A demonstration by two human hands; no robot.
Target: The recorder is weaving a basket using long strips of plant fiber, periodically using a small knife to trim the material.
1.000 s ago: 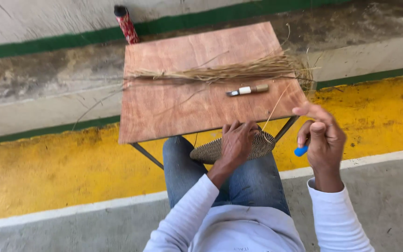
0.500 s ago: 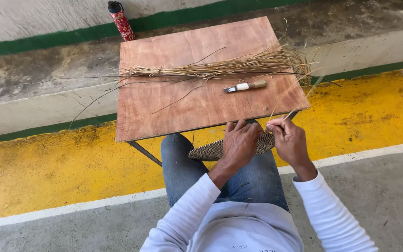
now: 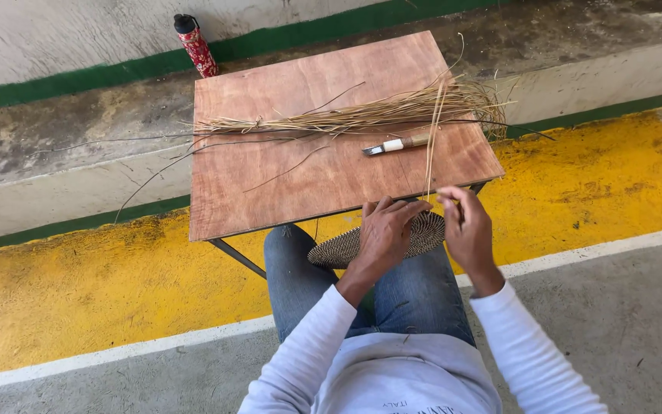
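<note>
**Fibre strand drawn up at the bench edge**

Since half a second ago, the right hand (image 3: 467, 230) has risen from the woven disc (image 3: 381, 239) and now pinches a pale strand (image 3: 431, 134) that runs up across the bench (image 3: 300, 184). The left hand (image 3: 384, 230) lies curled over the disc, which rests on the lap just below the bench's near edge. On the bench, a fibre bundle (image 3: 362, 115) lies across its far half, with a knife (image 3: 396, 145) just beside it. A red bottle (image 3: 195, 44) stands beyond the bench's far left corner.
</note>
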